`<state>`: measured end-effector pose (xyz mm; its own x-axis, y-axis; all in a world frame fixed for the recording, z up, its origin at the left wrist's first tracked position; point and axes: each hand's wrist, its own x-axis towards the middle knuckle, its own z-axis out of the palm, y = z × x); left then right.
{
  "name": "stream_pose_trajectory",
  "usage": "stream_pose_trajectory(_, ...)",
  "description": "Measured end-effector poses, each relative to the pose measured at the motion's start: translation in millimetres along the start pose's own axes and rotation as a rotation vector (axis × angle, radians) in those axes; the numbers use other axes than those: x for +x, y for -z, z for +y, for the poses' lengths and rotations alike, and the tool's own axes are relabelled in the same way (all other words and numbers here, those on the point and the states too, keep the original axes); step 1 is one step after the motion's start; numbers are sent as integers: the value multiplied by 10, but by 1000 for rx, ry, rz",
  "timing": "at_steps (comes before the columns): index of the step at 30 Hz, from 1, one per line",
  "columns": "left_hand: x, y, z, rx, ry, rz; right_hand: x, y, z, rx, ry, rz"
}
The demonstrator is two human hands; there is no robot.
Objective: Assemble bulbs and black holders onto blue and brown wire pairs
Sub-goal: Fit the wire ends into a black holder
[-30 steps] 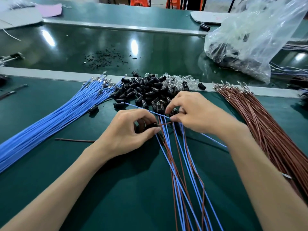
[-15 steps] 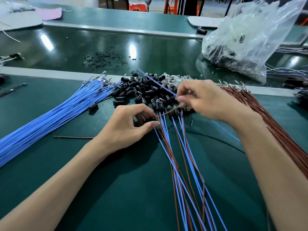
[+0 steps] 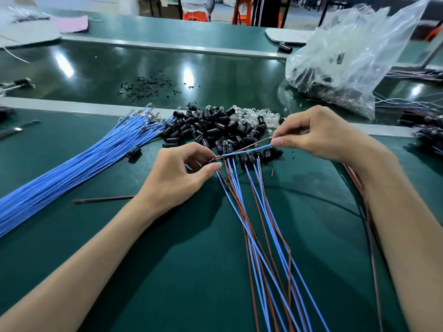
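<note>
My left hand (image 3: 182,173) pinches a black holder (image 3: 212,161) between thumb and forefinger. A blue wire (image 3: 247,150) and a brown wire (image 3: 254,144) run side by side from it up to my right hand (image 3: 318,133), which pinches their far ends. Behind the hands lies a heap of black holders (image 3: 206,128) with clear bulbs (image 3: 254,116) at its right. Several assembled blue and brown wire pairs (image 3: 261,236) fan out toward me on the green table.
A thick bundle of blue wires (image 3: 72,168) lies at the left, brown wires (image 3: 359,188) under my right forearm. A clear plastic bag (image 3: 347,65) of parts sits at the back right. A loose brown wire (image 3: 103,199) lies left of my wrist. Black scraps (image 3: 148,87) dot the conveyor belt.
My right hand moved from close beside my left hand out to the right, drawing the blue and brown wires along. My left hand stayed put, still pinching the holder.
</note>
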<state>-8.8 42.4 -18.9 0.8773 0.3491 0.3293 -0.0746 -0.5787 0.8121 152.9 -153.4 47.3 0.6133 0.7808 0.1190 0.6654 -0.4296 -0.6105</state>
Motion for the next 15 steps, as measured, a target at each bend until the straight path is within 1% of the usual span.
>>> stream_pose_trajectory(5,18,11,-22,-11,14,-16,-9,12,41,64,27,-6)
stream_pose_trajectory(11,-1,9,-16,11,-20,-43,22,-95,4,44,36,-95)
stream_pose_trajectory(15,-7,14,1,26,-36,-40,37,-124,-5,29,37,-96)
